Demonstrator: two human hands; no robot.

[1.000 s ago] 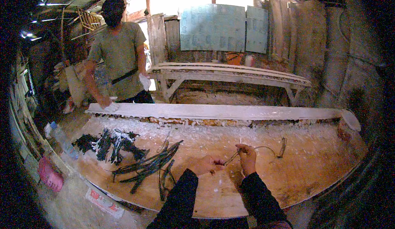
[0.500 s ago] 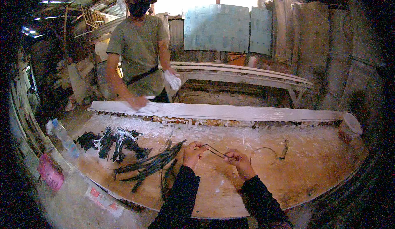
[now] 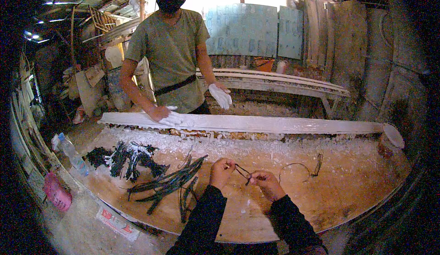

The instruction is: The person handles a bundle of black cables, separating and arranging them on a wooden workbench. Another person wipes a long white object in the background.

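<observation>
My left hand [image 3: 222,172] pinches one end of a thin dark strip [image 3: 242,170] above the wooden tabletop [image 3: 256,209]. My right hand [image 3: 267,184] grips the other end between thumb and fingers, and the strip seems looped between the two hands. Beside my left hand lies a loose pile of long dark strips [image 3: 170,184]. Farther left sit several tied black bundles [image 3: 130,161], some streaked with white. Right of my right hand, a thin curved strand [image 3: 298,164] rests on the wood.
A long white-coated beam [image 3: 275,124] runs along the table's far edge, with a tub [image 3: 393,138] at its right end. Across it stands a co-worker [image 3: 172,48] with white-coated hands. A plastic bottle [image 3: 73,154] and a pink bag [image 3: 58,191] are at left.
My hands have come slightly closer together, the left moving right, and the strip sags less flatly. The co-worker has shifted right, one hand still on the white beam.
</observation>
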